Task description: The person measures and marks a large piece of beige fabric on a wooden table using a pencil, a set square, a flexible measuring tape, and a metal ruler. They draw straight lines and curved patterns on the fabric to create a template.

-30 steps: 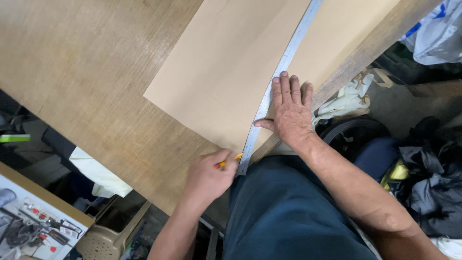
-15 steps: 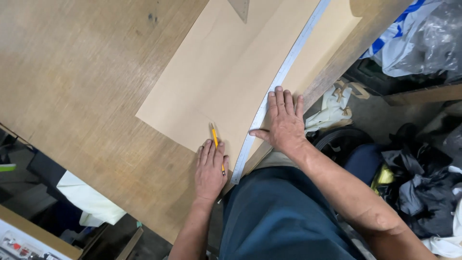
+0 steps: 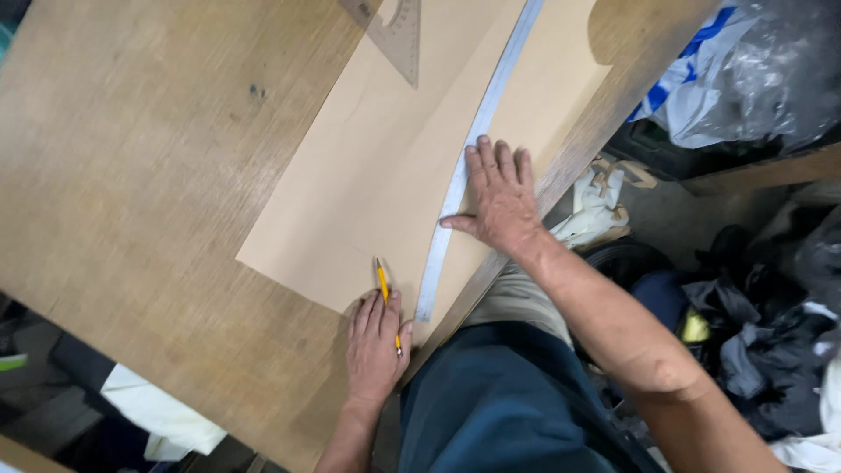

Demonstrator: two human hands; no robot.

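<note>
Right hand (image 3: 501,200) lay flat, fingers spread, pressing ruler (image 3: 473,153) onto cardboard sheet (image 3: 385,184). Left hand (image 3: 374,346) lay flat, yellow pencil (image 3: 386,302) under fingers, just beside ruler's near end.

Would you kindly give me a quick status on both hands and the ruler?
Left hand flat on card, yellow pencil under fingers. Right hand pressing metal ruler onto tan card sheet. Set square lies beyond, clear.
</note>
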